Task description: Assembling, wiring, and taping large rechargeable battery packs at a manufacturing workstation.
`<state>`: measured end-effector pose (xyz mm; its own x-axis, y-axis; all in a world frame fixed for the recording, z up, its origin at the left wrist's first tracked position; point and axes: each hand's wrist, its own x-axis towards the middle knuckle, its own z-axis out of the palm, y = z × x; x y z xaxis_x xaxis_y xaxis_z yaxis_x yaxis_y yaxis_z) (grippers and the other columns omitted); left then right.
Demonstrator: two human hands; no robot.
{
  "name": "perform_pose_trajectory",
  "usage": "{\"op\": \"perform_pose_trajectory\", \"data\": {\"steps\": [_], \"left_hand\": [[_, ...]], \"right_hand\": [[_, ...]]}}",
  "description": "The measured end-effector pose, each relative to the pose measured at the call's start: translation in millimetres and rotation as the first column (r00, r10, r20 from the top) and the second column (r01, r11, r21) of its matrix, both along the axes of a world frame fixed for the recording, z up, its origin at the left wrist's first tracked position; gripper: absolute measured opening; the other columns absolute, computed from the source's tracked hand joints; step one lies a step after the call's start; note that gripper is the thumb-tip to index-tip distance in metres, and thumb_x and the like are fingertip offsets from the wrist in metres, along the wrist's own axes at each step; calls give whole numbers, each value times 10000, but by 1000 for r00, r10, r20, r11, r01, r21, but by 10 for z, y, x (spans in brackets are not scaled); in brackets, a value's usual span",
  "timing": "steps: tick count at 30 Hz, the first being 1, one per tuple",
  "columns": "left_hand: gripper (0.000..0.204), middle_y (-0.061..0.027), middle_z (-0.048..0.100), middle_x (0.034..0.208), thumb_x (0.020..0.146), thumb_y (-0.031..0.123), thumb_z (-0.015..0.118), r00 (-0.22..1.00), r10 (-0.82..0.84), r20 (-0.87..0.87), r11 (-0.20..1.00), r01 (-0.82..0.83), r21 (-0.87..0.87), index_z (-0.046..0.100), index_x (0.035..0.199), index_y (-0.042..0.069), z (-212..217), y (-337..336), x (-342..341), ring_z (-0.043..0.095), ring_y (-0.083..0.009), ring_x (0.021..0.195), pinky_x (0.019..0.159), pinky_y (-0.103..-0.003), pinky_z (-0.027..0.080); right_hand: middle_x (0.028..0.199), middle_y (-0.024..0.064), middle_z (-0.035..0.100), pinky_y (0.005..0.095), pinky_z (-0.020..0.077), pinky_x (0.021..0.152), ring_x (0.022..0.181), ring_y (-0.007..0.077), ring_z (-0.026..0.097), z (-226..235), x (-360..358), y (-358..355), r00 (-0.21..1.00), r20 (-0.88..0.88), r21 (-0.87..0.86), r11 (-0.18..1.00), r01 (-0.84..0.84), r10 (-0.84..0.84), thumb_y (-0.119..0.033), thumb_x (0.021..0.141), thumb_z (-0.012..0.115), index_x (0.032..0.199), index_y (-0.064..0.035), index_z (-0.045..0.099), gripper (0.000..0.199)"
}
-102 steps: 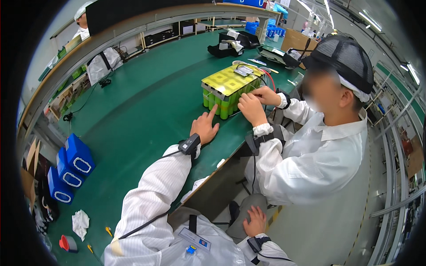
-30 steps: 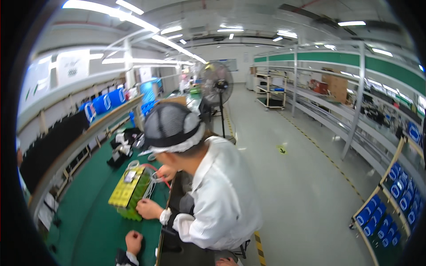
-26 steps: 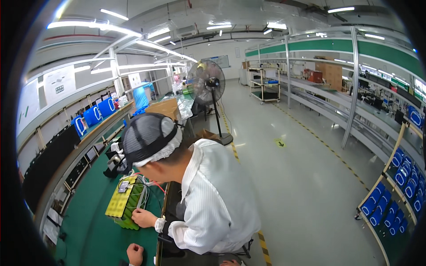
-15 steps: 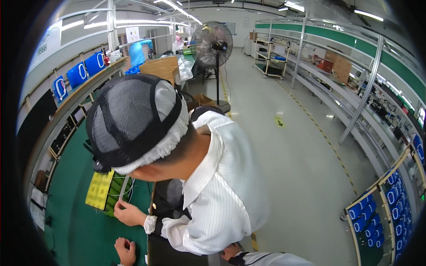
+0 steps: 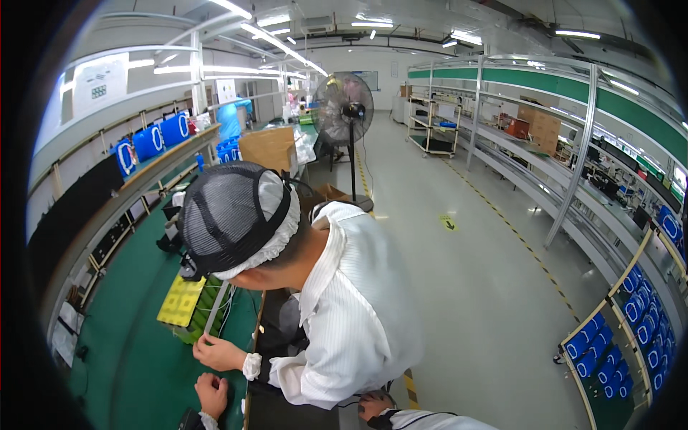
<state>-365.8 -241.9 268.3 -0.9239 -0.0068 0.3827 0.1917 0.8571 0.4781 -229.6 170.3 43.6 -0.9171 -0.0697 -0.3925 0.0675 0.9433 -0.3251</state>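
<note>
My left hand (image 5: 212, 394) lies at the near edge of the green table (image 5: 136, 373), its fingers curled in and no object showing in them. Low in the middle, my right hand (image 5: 374, 406) is beside a dark rounded thing at the co-worker's side; its fingers are partly hidden. A co-worker in a white striped shirt (image 5: 358, 287) and black mesh cap leans over the table. The co-worker's hand (image 5: 218, 353) pinches the lower end of a grey strip (image 5: 216, 308) on a block of green cylinders (image 5: 204, 312) with a yellow top sheet (image 5: 180, 301) and thin white wires.
Blue packs with white handles (image 5: 149, 143) line a shelf at left, near a cardboard box (image 5: 269, 149). A standing fan (image 5: 342, 111) is beyond the co-worker. To the right are a taped walkway, metal racks (image 5: 530, 147) and a slanted rack (image 5: 609, 344) of blue packs.
The view has tilted up and turned slightly left, so the scene sits lower and the left side farther right. The co-worker's hand stays at the strip; my hands hold nearly the same places.
</note>
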Motion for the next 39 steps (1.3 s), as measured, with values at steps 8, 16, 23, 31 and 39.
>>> {"op": "perform_pose_trajectory", "data": {"steps": [8, 16, 23, 31, 39], "left_hand": [[247, -137, 555, 1045, 720, 208, 689, 991, 108, -82, 994, -106, 19, 637, 912, 62, 16, 291, 208, 497, -355, 1051, 885, -481, 399], [352, -76, 645, 1070, 830, 82, 652, 968, -122, 218, 624, -96, 775, 628, 1168, -13, 263, -121, 1280, 597, -164, 981, 878, -290, 473], [270, -33, 659, 991, 942, 224, 561, 973, 5, 230, 221, -225, 949, 622, 1136, 46, 526, -570, 2075, 642, -114, 865, 725, -255, 527], [356, -50, 650, 1049, 1011, 277, 466, 907, 408, 105, 366, -267, 892, 608, 1169, -10, 157, -1282, 2650, 620, -125, 941, 821, -257, 500], [472, -103, 551, 1290, 1010, 299, 504, 807, 576, 129, 360, -392, 846, 479, 1349, -28, 199, -1199, 2641, 513, -159, 1180, 1021, -276, 388]], "right_hand": [[909, 148, 683, 510, 491, 831, 914, 356, 659, 422, 35, -847, 934, -133, -405, 842, -357, 332, -302, 808, 574, 958, -122, 659, 249], [832, 164, 608, 430, 490, 702, 803, 369, 613, 2574, -126, -2081, 597, -746, -490, 364, -792, 296, -165, 874, 590, 878, -12, 607, 154], [852, 168, 630, 465, 496, 717, 823, 382, 614, 2821, -264, -3268, 516, -750, -455, 244, -856, 413, -172, 813, 609, 880, -37, 615, 150], [946, 197, 671, 454, 517, 786, 889, 397, 630, 2711, 9, -4487, 403, -654, -518, 10, -855, 640, -140, 771, 615, 931, -24, 662, 203], [921, 144, 673, 467, 507, 751, 879, 377, 627, 2548, 3, -4890, 464, -527, -621, 50, -782, 712, -136, 772, 605, 861, -62, 668, 131]]}}
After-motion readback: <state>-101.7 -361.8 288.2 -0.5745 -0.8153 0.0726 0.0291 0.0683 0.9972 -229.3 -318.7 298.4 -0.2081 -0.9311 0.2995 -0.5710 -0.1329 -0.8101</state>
